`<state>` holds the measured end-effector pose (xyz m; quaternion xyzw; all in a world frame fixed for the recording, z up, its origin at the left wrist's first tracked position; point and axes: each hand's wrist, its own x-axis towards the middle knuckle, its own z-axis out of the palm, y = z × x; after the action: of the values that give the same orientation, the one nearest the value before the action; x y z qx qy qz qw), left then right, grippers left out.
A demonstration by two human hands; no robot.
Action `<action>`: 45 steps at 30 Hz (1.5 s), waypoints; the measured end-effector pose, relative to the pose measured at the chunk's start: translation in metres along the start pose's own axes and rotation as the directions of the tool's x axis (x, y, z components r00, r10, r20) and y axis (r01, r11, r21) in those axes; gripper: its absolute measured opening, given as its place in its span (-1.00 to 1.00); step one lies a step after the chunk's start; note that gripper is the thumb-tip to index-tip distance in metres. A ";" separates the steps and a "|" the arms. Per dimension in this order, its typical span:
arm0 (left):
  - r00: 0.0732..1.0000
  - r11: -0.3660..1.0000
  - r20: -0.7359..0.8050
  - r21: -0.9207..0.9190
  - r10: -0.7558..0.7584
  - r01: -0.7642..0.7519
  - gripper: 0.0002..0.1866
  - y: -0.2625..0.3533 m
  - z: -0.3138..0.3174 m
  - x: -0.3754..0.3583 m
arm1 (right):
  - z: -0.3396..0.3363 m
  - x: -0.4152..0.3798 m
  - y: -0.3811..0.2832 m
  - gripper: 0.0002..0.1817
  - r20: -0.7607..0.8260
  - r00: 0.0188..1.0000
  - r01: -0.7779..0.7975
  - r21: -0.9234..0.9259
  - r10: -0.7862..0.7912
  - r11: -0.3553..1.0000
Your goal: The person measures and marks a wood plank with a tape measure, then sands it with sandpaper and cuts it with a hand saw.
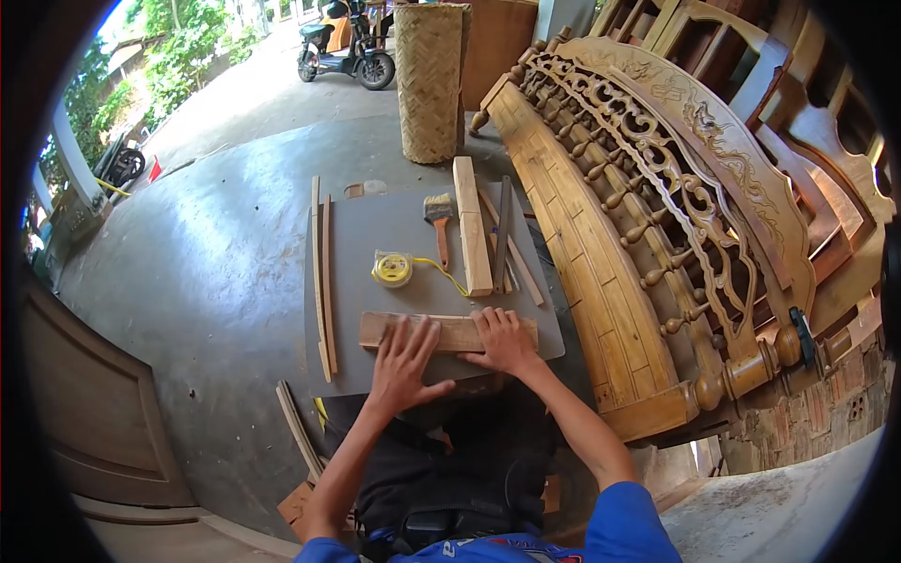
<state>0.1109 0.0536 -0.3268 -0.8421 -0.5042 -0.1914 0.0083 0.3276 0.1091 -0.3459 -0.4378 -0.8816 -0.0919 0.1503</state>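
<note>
A short wooden board [458,332] lies crosswise near the front edge of the grey table [361,249]. My left hand [407,357] has its fingers spread, with the fingertips over the left part of the board. Toward the board's right end rests my right hand [502,340], fingers on its top face and thumb along the near edge. Beyond the board are a yellow tape measure [392,270] with its tape partly out, a paintbrush [439,225] and a thick wooden block [472,225].
Thin wood strips [327,281] lie along the table's left side; a dark metal bar [502,230] is at the right. A carved wooden bench [601,281] stands right of the table. Behind are a woven roll [430,89] and a scooter [352,52].
</note>
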 end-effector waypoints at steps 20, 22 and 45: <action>0.855 0.861 -0.123 0.003 -0.505 0.509 -0.09 -0.034 0.001 0.018 | -0.003 0.004 0.001 -0.19 0.028 1.000 -0.013 -0.008 0.013 1.000; 0.925 0.924 -0.096 0.081 -0.367 0.375 -0.08 -0.023 0.001 0.010 | -0.003 0.003 0.000 -0.20 0.024 1.000 -0.003 -0.008 0.003 1.000; 0.999 0.997 -0.048 0.082 0.006 -0.002 -0.07 -0.034 -0.007 0.022 | -0.002 0.007 0.000 -0.19 0.001 1.000 0.019 -0.007 -0.019 1.000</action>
<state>0.0893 0.0871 -0.3192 -0.8371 -0.5096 -0.1910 0.0553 0.3240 0.1133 -0.3420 -0.4300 -0.8855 -0.0961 0.1474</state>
